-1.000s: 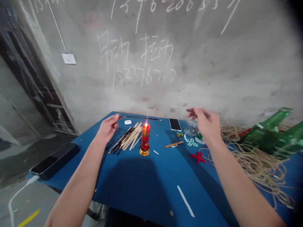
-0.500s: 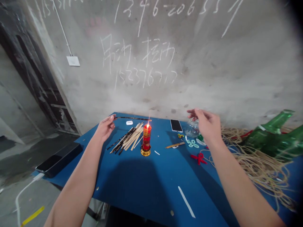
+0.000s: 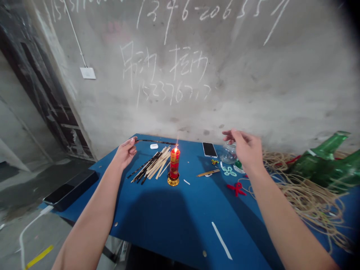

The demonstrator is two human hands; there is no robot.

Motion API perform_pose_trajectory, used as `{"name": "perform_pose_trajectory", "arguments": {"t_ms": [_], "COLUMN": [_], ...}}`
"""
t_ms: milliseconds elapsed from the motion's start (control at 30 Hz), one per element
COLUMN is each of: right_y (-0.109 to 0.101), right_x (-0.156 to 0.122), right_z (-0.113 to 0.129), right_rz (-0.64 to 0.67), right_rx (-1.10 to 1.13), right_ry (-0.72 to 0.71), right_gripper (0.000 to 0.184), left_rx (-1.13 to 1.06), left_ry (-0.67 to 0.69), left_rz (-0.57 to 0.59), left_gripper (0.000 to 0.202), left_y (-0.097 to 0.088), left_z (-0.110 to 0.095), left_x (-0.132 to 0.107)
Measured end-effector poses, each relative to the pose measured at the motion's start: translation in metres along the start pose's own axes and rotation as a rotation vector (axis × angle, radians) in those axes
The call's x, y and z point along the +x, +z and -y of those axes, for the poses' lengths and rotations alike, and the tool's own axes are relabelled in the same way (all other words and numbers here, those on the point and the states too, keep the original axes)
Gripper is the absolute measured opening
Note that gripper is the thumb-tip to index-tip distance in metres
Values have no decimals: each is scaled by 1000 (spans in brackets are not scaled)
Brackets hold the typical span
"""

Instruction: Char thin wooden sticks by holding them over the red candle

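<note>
My left hand (image 3: 126, 152) pinches one end of a thin, darkened strip (image 3: 157, 142) that looks like a scorched bamboo stick. Its far tip reaches the flame of a red candle (image 3: 174, 165), which burns upright on a gold base. To the left of the candle lies a loose pile of pale and blackened sticks (image 3: 153, 165). My right hand (image 3: 247, 148) hovers beside a clear glass jar (image 3: 227, 153), fingers loosely bent and apart, with nothing seen in them. Its palm side is partly hidden.
On the blue table (image 3: 165, 221) lie a phone (image 3: 209, 149), a white case (image 3: 153, 146), a light green knot (image 3: 230, 171), a red knot (image 3: 237, 189) and a white strip (image 3: 222, 240). Green bottles (image 3: 317, 157) and tangled cord (image 3: 309, 202) fill the right side. A black device (image 3: 70, 189) sits front left.
The stick's tip has shifted slightly left and down at the flame. Both hands stay almost where they were.
</note>
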State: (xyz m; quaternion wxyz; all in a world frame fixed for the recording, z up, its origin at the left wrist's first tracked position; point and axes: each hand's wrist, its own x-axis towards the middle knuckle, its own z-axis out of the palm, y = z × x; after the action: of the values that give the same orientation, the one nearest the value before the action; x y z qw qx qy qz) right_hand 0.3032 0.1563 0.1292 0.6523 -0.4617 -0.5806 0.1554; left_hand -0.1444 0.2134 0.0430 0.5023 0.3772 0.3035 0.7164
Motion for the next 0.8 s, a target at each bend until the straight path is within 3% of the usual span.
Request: {"name": "perform_pose_trajectory", "arguments": {"t_ms": [800], "right_y": [0], "right_x": [2], "right_z": [-4], "right_rz": [1], "right_rx": [42], "right_ry": [-6], "right_gripper": [35], "left_rx": [50], "left_ry": [-12], "left_rz": [9], "left_gripper": [40], "left_y": [1], "left_z": [2], "left_x": [-2]}}
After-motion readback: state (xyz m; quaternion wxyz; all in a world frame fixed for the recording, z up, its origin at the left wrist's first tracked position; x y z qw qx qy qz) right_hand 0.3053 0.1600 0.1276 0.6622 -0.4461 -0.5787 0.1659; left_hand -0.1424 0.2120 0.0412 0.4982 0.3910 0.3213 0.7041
